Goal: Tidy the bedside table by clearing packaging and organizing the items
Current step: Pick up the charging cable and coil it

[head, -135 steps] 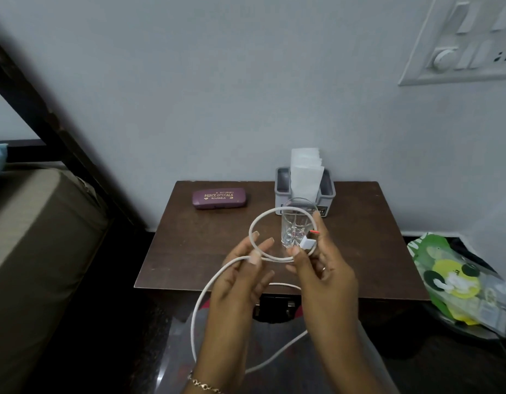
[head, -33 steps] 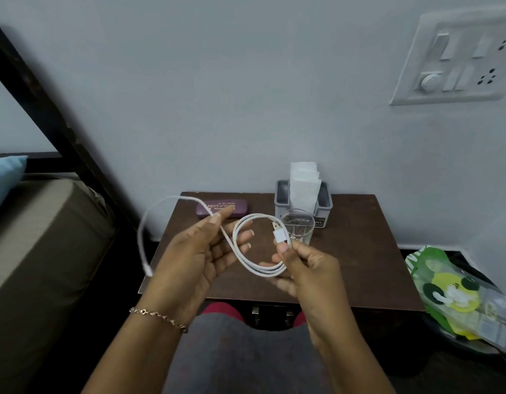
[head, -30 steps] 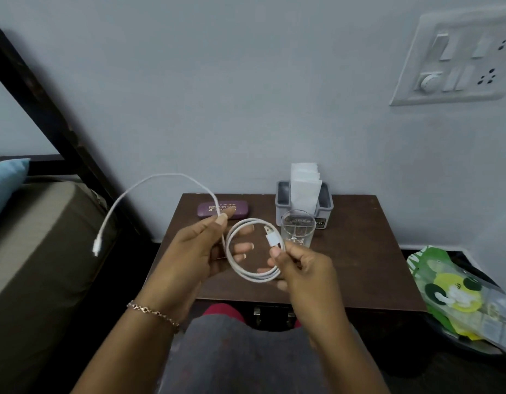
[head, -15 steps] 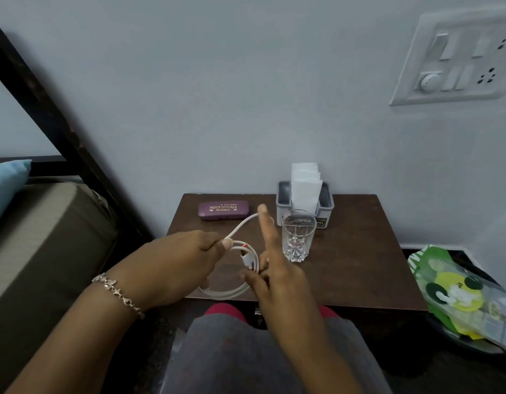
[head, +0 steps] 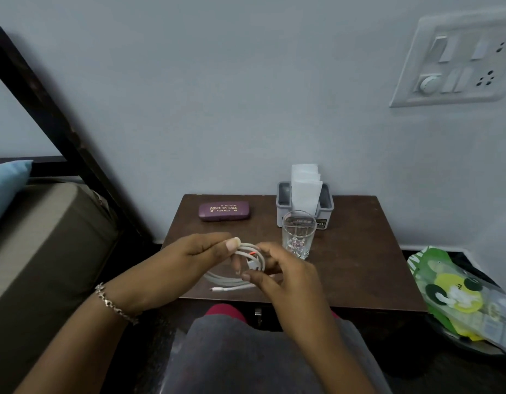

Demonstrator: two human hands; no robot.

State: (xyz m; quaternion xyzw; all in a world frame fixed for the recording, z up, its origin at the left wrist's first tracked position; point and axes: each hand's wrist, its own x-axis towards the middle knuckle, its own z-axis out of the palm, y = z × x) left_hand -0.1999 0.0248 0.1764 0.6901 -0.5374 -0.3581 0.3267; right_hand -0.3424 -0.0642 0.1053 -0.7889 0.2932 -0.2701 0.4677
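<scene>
In the head view, the white charging cable (head: 235, 280) is now gathered into a small coil low over the front of the bedside table (head: 359, 268). A second ago it was a wider loop held up in the air with a long tail swinging out toward the bed; that tail is gone from the air, and only a short end with its small plug (head: 215, 289) lies on the wood near the front edge. The left hand (head: 198, 258) pinches the top of the coil between thumb and forefinger, a narrow grip closed on the cable. The right hand (head: 277, 273) curls around the coil's right side, fingers closed on the strands near the USB plug with its orange insert (head: 252, 253).

The winding looks all but finished, so what remains is probably tucking in the loose end and setting the coil down neatly.

Behind the hands, the purple spectacle case (head: 224, 211) lies at the back left, the grey tissue holder (head: 305, 206) stands against the wall, and the empty drinking glass (head: 298, 234) stands just in front of it, close to the right hand and easily knocked. A green printed packet (head: 450, 291) sits off the table to the right.
</scene>
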